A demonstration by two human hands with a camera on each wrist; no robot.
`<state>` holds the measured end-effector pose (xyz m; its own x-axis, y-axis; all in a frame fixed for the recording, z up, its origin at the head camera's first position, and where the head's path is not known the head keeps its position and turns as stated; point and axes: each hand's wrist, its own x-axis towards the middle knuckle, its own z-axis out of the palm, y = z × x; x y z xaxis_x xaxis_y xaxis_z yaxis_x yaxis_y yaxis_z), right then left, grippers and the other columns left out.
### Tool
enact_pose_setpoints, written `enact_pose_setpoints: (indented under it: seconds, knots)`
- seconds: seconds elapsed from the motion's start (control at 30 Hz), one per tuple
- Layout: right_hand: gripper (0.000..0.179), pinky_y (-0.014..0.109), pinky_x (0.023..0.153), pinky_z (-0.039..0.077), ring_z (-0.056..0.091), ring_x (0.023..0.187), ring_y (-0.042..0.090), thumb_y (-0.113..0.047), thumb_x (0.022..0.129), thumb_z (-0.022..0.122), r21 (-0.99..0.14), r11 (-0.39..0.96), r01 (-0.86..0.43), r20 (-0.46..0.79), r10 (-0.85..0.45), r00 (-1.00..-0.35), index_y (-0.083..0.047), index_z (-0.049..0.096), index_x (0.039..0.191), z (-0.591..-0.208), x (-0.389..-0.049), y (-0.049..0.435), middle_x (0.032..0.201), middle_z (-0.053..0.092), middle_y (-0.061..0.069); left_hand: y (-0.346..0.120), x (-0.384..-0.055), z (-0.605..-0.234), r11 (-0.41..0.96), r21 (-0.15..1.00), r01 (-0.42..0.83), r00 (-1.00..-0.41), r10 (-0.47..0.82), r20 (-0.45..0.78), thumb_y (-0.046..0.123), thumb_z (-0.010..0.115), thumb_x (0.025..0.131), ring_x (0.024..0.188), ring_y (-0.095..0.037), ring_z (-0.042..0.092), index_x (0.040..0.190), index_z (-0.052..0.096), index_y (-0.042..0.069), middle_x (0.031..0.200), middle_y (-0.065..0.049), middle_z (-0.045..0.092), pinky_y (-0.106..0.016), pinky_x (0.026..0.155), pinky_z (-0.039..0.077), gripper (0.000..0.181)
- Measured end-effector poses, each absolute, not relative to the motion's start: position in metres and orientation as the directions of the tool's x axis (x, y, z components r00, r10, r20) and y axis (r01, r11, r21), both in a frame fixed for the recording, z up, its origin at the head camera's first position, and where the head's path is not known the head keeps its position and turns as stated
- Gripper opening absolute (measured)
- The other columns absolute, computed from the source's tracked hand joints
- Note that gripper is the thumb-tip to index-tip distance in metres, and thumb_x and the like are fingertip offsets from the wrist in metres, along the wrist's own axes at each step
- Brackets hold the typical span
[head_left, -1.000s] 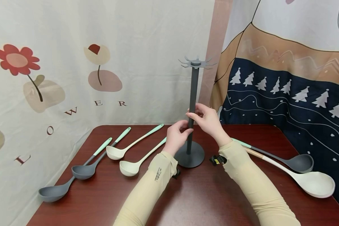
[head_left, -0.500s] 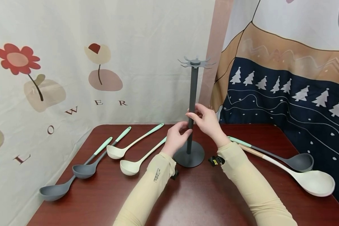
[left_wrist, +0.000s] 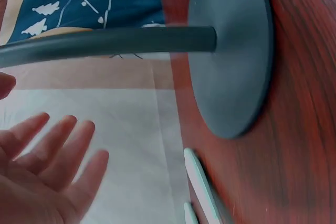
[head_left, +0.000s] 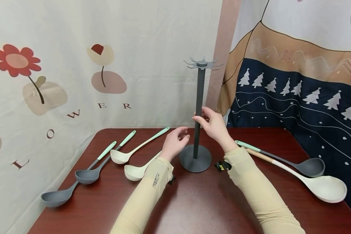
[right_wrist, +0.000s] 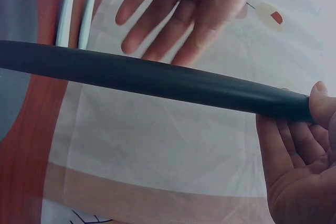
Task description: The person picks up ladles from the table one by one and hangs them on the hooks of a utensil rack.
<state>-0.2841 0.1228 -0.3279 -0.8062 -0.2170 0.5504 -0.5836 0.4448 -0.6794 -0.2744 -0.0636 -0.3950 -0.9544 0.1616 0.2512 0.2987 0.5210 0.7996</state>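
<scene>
A dark grey utensil stand (head_left: 199,94) rises upright from its round base, topped by a ring of hooks. My right hand (head_left: 214,126) holds its pole about midway, thumb in front and fingers behind, as the right wrist view also shows at the pole (right_wrist: 184,82). Left of the pole is my left hand (head_left: 175,143), apart from it, with relaxed, spread fingers (left_wrist: 68,156) and nothing in them. Beneath that hand and forearm lies a cream ladle (head_left: 134,172), its mint handle largely hidden.
Another cream ladle (head_left: 120,157) and two grey ladles, one nearer (head_left: 57,197) and one farther (head_left: 87,176), lie on the left of the brown table (head_left: 199,208). At right, a grey ladle (head_left: 311,167) and a larger white ladle (head_left: 327,188) lie close together. Printed curtains (head_left: 152,65) hang behind.
My left hand has let go of the pole and moved left, away from it. My right hand keeps its hold on the pole, and the stand stays in place.
</scene>
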Motion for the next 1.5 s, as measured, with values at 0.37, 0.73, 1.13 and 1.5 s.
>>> enact_pose_setpoints:
  seconds: [0.37, 0.73, 1.13, 1.5]
  knots:
    - [0.019, 0.037, 0.068, 0.053, 0.066, 0.082, 0.021, -0.023, 0.094, 0.070, -0.673, 0.452, -0.585, 0.557, -0.210, -0.803, -0.009, 0.067, 0.106, -0.328, -0.283, 0.120, 0.092, 0.072, 0.006, -0.080, -0.283, -0.402, 0.700, 0.688, 0.190, -0.981, 0.105, 0.164, 0.037, 0.064, 0.094, 0.124, -0.028, 0.055, 0.141, 0.053, 0.009, 0.136, -0.012, 0.058, -0.046, 0.100, 0.046, 0.056]
    - [0.018, 0.037, 0.067, 0.052, 0.066, 0.082, 0.021, -0.023, 0.095, 0.070, -0.682, 0.444, -0.581, 0.554, -0.205, -0.807, -0.009, 0.067, 0.106, -0.327, -0.282, 0.120, 0.091, 0.072, 0.005, -0.096, -0.294, -0.404, 0.779, 0.606, 0.160, -0.987, 0.125, 0.100, 0.041, 0.069, 0.091, 0.131, -0.031, 0.049, 0.146, 0.047, 0.006, 0.145, -0.012, 0.051, -0.047, 0.102, 0.044, 0.068]
    - [0.018, 0.037, 0.069, 0.052, 0.067, 0.084, 0.021, -0.022, 0.095, 0.069, -0.685, 0.440, -0.580, 0.555, -0.201, -0.807, -0.009, 0.068, 0.107, -0.329, -0.283, 0.120, 0.091, 0.073, 0.005, -0.110, -0.306, -0.414, 0.853, 0.515, 0.088, -0.996, 0.093, 0.017, 0.048, 0.075, 0.085, 0.127, -0.031, 0.052, 0.143, 0.050, 0.003, 0.141, -0.013, 0.054, -0.046, 0.099, 0.047, 0.078]
    - [0.018, 0.037, 0.069, 0.053, 0.066, 0.083, 0.020, -0.022, 0.095, 0.069, -0.691, 0.438, -0.575, 0.551, -0.195, -0.812, -0.009, 0.068, 0.108, -0.330, -0.283, 0.121, 0.092, 0.073, 0.005, -0.120, -0.305, -0.425, 0.880, 0.474, 0.009, -0.997, 0.042, -0.059, 0.050, 0.079, 0.080, 0.122, -0.030, 0.055, 0.143, 0.050, 0.007, 0.139, -0.011, 0.055, -0.049, 0.090, 0.050, 0.081]
